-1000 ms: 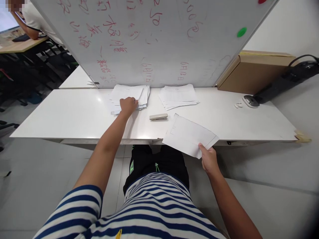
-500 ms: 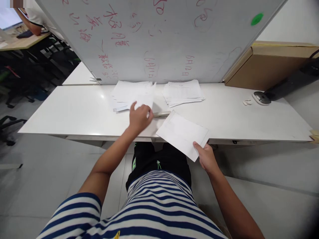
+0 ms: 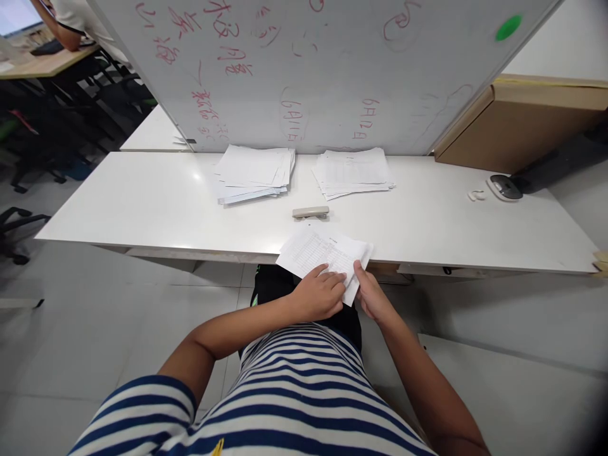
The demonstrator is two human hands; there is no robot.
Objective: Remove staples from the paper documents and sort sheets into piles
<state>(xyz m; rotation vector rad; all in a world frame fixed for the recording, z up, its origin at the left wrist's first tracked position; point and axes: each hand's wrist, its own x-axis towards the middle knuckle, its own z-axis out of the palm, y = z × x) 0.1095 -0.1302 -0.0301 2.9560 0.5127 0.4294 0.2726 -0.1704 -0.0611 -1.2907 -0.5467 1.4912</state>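
On my feed, right hand pinches papers; left hand's grip, I can't tell. White desk: whiteboard twelve o'clock, box two.

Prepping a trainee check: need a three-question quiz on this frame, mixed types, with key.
1. Multiple choice. What lies on the white table between the paper stacks and the printed sheets?
A. a computer mouse
B. a stapler
C. a cardboard box

2. True or false: the left hand is on one of the paper stacks.

3. Count: how many paper stacks lie at the foot of the whiteboard?

Key
1. B.
2. False; its fingers are at the printed sheets, close to the right hand.
3. Two.
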